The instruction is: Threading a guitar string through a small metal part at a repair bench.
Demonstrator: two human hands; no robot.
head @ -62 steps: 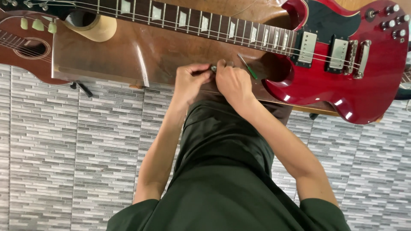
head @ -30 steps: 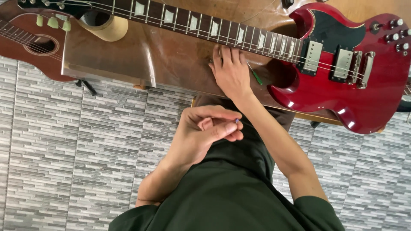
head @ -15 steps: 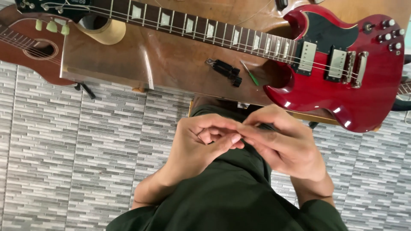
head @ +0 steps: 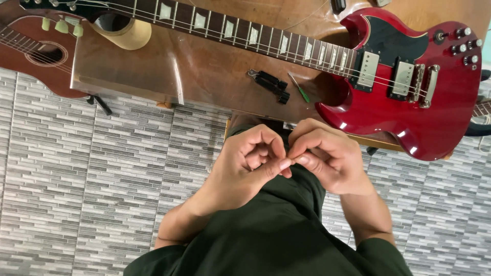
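My left hand (head: 250, 163) and my right hand (head: 330, 161) are curled in front of my dark green shirt, just below the table's edge. Their fingertips are pinched together and touch each other. Anything between them is too small to see. Above them, a red electric guitar (head: 409, 102) lies on the brown wooden table (head: 204, 66), its neck (head: 230, 31) running to the left. A black folding tool (head: 268, 83) and a small green-handled screwdriver (head: 299, 91) lie on the table beside the guitar's body, apart from both hands.
A tan tape roll (head: 125, 35) sits under the guitar neck near the headstock's pale green tuner pegs (head: 61, 25). A reddish-brown acoustic instrument (head: 36, 56) lies at the left. Grey tiled floor (head: 76, 179) lies beneath the table.
Both hands left the table, the left first and then the right, and came together at my chest. The black tool and the screwdriver now lie uncovered where the hands were.
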